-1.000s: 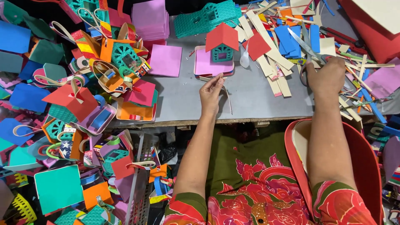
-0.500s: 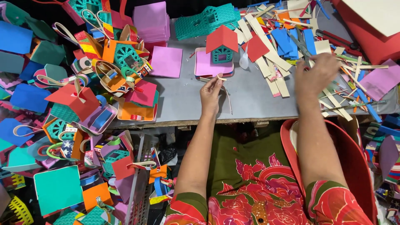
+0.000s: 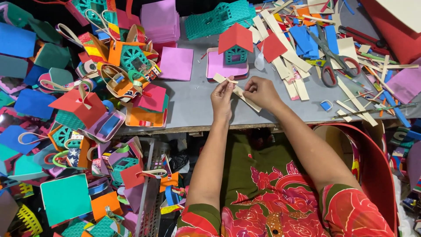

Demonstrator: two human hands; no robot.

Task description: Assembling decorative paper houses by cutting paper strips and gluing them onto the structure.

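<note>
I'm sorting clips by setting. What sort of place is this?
Likely a home craft workbench: heaps of small foam houses, cut strips and scissors crowd the grey table.

Head camera, steeply down, close

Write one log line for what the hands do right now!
left hand: pinches cream strip | right hand: pinches same strip | spot: over grey table, near small house

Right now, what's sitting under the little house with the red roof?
The little house stands on a pink square tray, which rests on the grey table. Whatever lies beneath the tray is covered.
</note>
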